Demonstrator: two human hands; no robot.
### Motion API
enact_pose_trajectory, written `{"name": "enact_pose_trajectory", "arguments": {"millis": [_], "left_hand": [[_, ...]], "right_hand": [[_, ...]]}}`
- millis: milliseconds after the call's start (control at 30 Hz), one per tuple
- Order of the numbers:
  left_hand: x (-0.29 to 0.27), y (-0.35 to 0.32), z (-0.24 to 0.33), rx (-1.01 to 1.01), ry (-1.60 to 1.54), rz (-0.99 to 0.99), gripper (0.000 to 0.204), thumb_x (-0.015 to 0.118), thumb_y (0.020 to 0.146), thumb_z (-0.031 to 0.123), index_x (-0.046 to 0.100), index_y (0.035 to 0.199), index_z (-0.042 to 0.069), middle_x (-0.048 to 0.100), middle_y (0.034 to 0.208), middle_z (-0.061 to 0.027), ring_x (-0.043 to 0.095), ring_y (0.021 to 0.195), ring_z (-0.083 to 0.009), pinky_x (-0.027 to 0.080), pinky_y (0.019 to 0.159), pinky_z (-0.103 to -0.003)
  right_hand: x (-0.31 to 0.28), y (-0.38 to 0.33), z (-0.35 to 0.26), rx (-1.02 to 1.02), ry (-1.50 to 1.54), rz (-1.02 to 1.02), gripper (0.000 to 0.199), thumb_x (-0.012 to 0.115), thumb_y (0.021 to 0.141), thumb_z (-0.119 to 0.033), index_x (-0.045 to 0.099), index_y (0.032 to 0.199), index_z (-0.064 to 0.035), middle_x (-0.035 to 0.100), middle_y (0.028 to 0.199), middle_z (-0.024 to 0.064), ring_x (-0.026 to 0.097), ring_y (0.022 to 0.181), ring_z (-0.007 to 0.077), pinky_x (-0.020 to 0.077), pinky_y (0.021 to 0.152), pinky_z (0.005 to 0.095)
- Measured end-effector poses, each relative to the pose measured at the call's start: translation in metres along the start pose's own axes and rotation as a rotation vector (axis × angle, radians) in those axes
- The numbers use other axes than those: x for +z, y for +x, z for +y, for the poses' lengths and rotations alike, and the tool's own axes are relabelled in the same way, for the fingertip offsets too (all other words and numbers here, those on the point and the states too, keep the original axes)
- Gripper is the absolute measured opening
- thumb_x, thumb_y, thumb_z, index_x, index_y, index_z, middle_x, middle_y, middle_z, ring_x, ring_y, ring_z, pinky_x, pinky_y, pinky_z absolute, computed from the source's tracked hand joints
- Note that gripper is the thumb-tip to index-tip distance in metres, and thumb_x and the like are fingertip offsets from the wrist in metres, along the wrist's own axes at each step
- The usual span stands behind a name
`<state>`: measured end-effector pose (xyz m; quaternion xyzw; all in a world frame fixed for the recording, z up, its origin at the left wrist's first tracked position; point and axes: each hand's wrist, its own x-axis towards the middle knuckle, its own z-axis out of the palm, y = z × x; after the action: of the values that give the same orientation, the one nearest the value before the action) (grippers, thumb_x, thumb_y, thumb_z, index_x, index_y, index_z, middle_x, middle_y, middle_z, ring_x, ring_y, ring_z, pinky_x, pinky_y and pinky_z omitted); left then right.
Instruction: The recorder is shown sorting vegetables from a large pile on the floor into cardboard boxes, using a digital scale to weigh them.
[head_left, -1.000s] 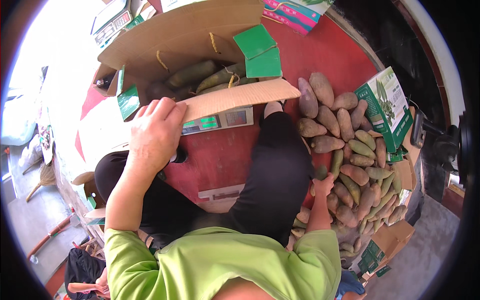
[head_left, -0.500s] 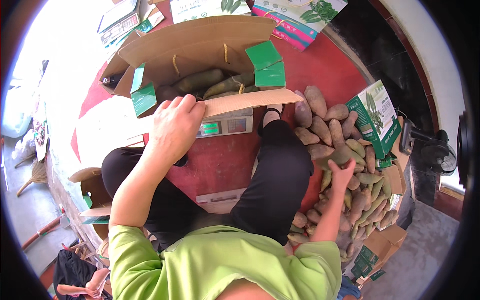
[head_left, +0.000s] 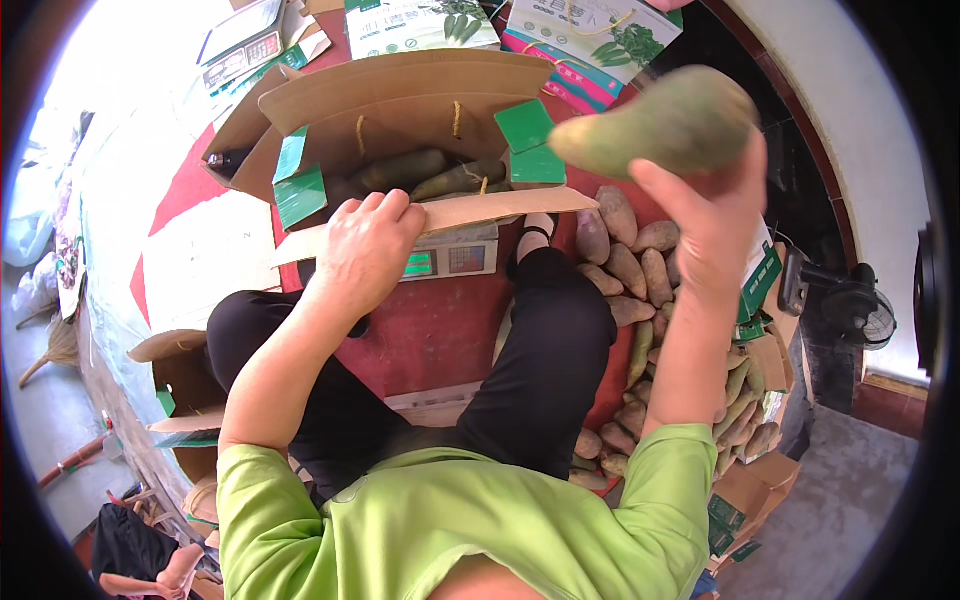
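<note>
My left hand [head_left: 365, 245] has its fingers closed over the near flap [head_left: 500, 210] of an open cardboard carton [head_left: 390, 95]. Several dark green radishes [head_left: 405, 172] lie inside, partly hidden by that flap. The carton sits on a digital scale [head_left: 475, 258] with a lit green display. Raised at the upper right, my right hand [head_left: 712, 225] is closed around a large green radish [head_left: 670, 120], which is blurred by motion. Below that arm spreads a heap of brownish-purple and green roots [head_left: 625, 270], partly covered by the forearm.
Printed cartons [head_left: 590, 35] stand at the back, and another scale [head_left: 240, 55] is at the far left. A white sheet [head_left: 210, 255] lies left of the carton. A small black fan [head_left: 865, 310] stands at the right. Another person's legs [head_left: 140, 550] show at lower left.
My right hand has risen from the heap, up and away from me, carrying the green radish. My left hand keeps its hold on the flap, nearly unmoved.
</note>
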<state>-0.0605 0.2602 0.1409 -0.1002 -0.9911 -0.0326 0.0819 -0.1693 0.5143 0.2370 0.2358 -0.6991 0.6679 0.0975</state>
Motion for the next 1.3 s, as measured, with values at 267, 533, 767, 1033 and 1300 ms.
{"name": "enact_pose_trajectory", "arguments": {"millis": [267,533,767,1033,1300], "left_hand": [[0.005,0.0,0.0,0.019,0.004,0.025,0.016,0.058,0.081,0.015,0.064,0.095,0.009,0.054,0.083,-0.0035,0.058,0.081,-0.0205,0.046,0.071,-0.035],[0.0,-0.001,-0.004,0.003,-0.004,0.007,0.01,0.057,0.076,0.012,0.06,0.085,0.009,0.054,0.084,-0.0043,0.059,0.086,-0.0206,0.047,0.073,-0.035],[-0.001,0.0,-0.008,-0.076,-0.007,-0.011,0.016,0.06,0.083,0.018,0.064,0.096,0.01,0.057,0.086,-0.0046,0.06,0.088,-0.023,0.048,0.077,-0.039],[0.001,0.001,-0.005,-0.102,0.043,0.01,0.019,0.06,0.084,0.02,0.065,0.101,0.012,0.059,0.089,-0.0024,0.061,0.091,-0.0231,0.049,0.077,-0.039],[0.0,0.002,-0.002,-0.107,0.03,0.052,0.021,0.06,0.086,0.023,0.065,0.103,0.014,0.059,0.09,-0.0033,0.061,0.087,-0.0248,0.049,0.074,-0.039]], "right_hand": [[0.09,0.012,0.058,-0.141,-0.435,-0.353,0.063,0.08,0.061,-0.012,0.05,0.117,-0.0092,0.06,0.106,0.0061,0.057,0.102,0.0205,0.0473,0.082,0.0355],[0.096,0.018,0.088,-0.253,-0.839,-0.388,0.058,0.077,0.068,-0.02,0.052,0.12,-0.0129,0.06,0.102,0.0097,0.054,0.1,0.0282,0.0447,0.086,0.0391],[-0.026,-0.016,0.115,0.17,-0.342,0.011,0.03,0.067,0.082,-0.01,0.06,0.109,-0.0004,0.065,0.093,0.0075,0.061,0.083,0.0132,0.0496,0.077,0.027],[-0.155,-0.243,0.229,0.594,-0.828,0.029,0.023,0.066,0.081,-0.014,0.064,0.102,-0.0028,0.067,0.089,0.0129,0.065,0.083,0.0193,0.0502,0.073,0.0317],[-0.175,-0.473,0.225,1.277,-0.523,0.188,0.016,0.063,0.079,-0.013,0.064,0.091,-0.0021,0.065,0.075,0.0122,0.063,0.061,0.0175,0.05,0.056,0.0316]]}}
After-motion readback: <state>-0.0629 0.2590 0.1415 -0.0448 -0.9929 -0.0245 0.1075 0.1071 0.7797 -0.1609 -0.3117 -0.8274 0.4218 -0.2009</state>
